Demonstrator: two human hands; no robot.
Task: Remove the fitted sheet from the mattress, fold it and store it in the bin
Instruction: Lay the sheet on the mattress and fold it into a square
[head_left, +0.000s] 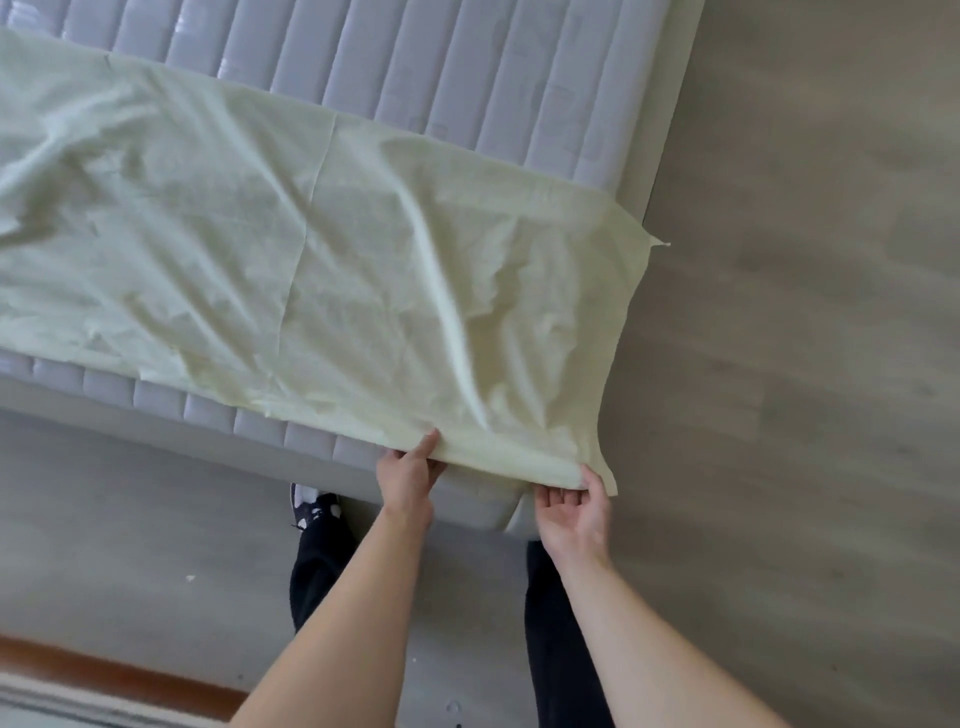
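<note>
sheet (291, 249): its left end runs out past the picture's left edge
mattress (467, 67): far part cut off by the top edge; the middle lies hidden under the sheet
left hand (410, 475): fingertips hidden under the sheet's near hem
right hand (574, 512): fingertips hidden behind the hem
right foot: hidden under the near mattress corner
floor strip (104, 675): near left, blurred, cut by the edge; cannot tell what it is

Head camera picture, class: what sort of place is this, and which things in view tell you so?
Most likely a bedroom. A quilted mattress lies bare on a bed base, a pale yellow sheet is spread across it, gripped at its near edge by the left hand and right hand, and the wood-look floor suggests a home.
</note>
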